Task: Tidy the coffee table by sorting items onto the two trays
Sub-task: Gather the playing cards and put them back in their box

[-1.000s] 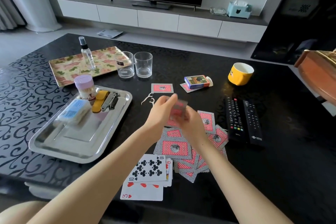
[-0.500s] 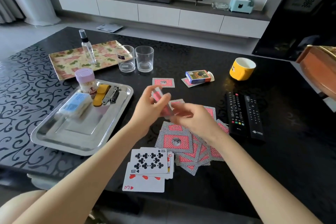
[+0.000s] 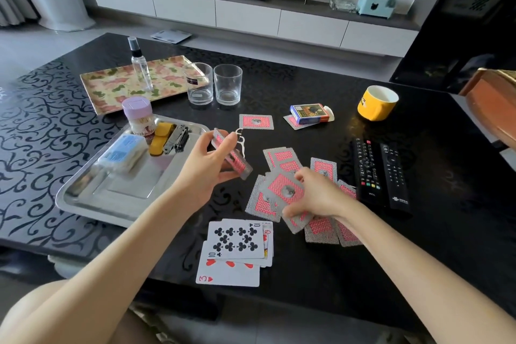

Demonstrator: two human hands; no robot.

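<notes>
- The black tabletop [image 3: 307,78], patterned with pale scrolls, fills most of the frame; a white TV cabinet [image 3: 245,12] runs along the top.
- Upper left: the floral tray [image 3: 111,86] lies flat, with a clear spray bottle [image 3: 141,67] standing upright on it.
- Centre left, nearer me: the steel tray [image 3: 92,198] holds a lilac-lidded toothpick jar [image 3: 138,117], a blue-labelled packet [image 3: 122,152], a yellow case [image 3: 160,138] and a folded metal tool [image 3: 176,138], all crowded at its far end.
- Two empty glasses [image 3: 199,84] stand side by side on the tabletop, just right of the floral tray.
- My left grip [image 3: 208,165], mid frame, is closed round a small stack of face-down cards [image 3: 234,159], held tilted just beside the steel tray's right edge.
- A lone face-down card [image 3: 256,121] lies flat just above that.
- Lower centre: face-up cards overlap, the ten of clubs [image 3: 237,239] on top and the three of hearts [image 3: 227,274] nearest me.
- My right grip [image 3: 318,195], right of centre, pinches one red-backed card [image 3: 284,193] over the loose spread of face-down cards [image 3: 321,226].
- The card box [image 3: 310,113] rests on another face-down card, above the spread.
- Two black remotes [image 3: 367,170] lie side by side, right of the spread.
- A yellow mug [image 3: 377,103] stands upright, upper right.
</notes>
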